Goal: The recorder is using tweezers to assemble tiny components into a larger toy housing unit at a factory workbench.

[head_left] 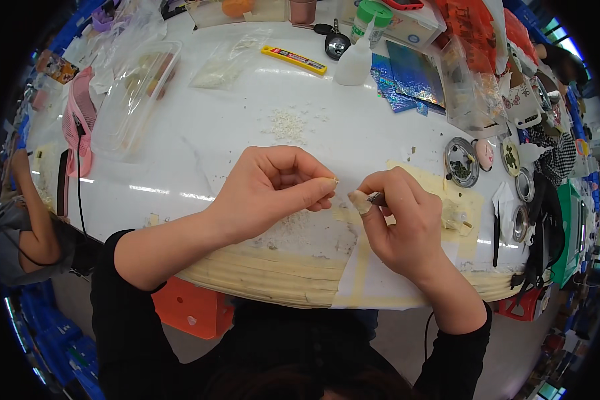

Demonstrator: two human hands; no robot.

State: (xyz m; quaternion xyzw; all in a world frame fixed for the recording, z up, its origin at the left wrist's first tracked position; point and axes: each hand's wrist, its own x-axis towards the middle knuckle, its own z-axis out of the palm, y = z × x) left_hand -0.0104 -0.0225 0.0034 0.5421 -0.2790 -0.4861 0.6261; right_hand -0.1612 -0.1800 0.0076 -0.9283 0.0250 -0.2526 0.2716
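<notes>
My left hand (283, 187) pinches a tiny pale yellowish piece (336, 181) between thumb and forefinger, above the white table. It is too small for me to make out its kind. A short gap to the right, my right hand (407, 217) is closed round a slim dark tool (378, 199), most of it hidden by the fingers. Pale tape or a bandage wraps a fingertip of that hand. Beyond the left hand lies a scatter of small white bits (289, 125). A yellowish taped sheet (470, 207) spreads beside and under my right hand.
At the left stand a clear plastic box (137, 100) and a pink strap-like cloth (80, 120). Farther back are a yellow cutter-like tool (293, 59), a white squeeze bottle (355, 63) and car keys (337, 44). Round metal dishes (461, 162) sit right. Another person's arm (37, 207) shows far left.
</notes>
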